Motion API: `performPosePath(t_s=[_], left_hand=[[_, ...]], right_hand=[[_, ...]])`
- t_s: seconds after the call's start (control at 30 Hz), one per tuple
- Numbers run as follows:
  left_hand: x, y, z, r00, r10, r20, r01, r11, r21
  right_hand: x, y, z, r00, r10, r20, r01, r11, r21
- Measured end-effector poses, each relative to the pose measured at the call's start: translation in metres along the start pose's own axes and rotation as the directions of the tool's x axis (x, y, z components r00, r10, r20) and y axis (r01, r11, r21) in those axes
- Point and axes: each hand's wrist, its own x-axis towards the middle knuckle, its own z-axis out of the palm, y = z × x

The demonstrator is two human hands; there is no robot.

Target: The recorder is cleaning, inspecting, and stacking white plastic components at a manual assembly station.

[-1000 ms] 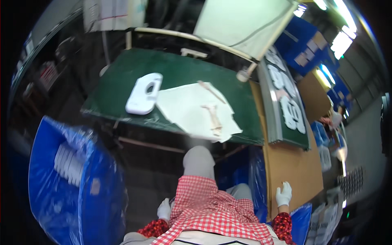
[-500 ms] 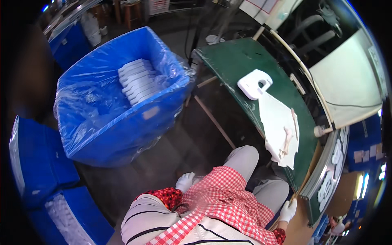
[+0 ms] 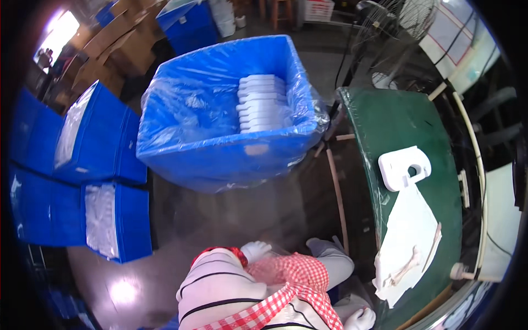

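Observation:
My left hand (image 3: pixel 256 251), in a white glove, hangs beside my lap near the red-and-white checked apron (image 3: pixel 291 269). Its fingers look loosely stretched and hold nothing visible. Low in the view, next to my knee, my gloved right hand (image 3: pixel 360 319) is curled closed, with nothing showing in it. To the right, a white plastic part (image 3: pixel 391 169) with a round hole lies on the green tabletop (image 3: pixel 401 118). It touches a white sheet (image 3: pixel 410 228) with ragged edges. A crumpled pale strip (image 3: pixel 406 269) and a thin stick-like piece (image 3: pixel 433 247) lie on that sheet.
Ahead stands a large blue bin (image 3: pixel 220 159) lined with clear plastic, holding a row of stacked white parts (image 3: pixel 264 104). Several blue boxes (image 3: pixel 132 220) stand at the left. Cardboard boxes (image 3: pixel 129 52) are behind them. A fan (image 3: pixel 415 19) stands beyond the table.
The view has swung left, so the bin and table appear farther right. My right hand has left the table's edge and is now by my knee. The left hand stays near my lap.

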Motion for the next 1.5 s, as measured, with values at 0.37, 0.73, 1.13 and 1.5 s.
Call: performPosePath(t_s=[0.37, 0.73, 1.13, 1.5], left_hand=[[0.064, -0.028, -0.026, 0.900, 0.014, 0.436, -0.008, 1.000, -0.015], [0.194, 0.128, -0.102, 0.973, 0.195, 0.126, -0.202, 0.978, 0.044], [0.166, 0.256, -0.144, 0.556, 0.820, -0.135, -0.831, 0.552, -0.068], [0.125, 0.292, -0.112, 0.285, 0.956, 0.064, -0.944, 0.269, 0.191]], right_hand=[[-0.006, 0.009, 0.030, 0.910, 0.387, -0.147, -0.346, 0.906, 0.242], [0.016, 0.016, 0.009, 0.787, 0.576, -0.221, -0.507, 0.808, 0.299], [0.007, -0.006, 0.030, 0.840, 0.492, -0.228, -0.402, 0.848, 0.345], [0.027, -0.019, 0.049, 0.831, 0.437, -0.343, -0.268, 0.856, 0.442]])
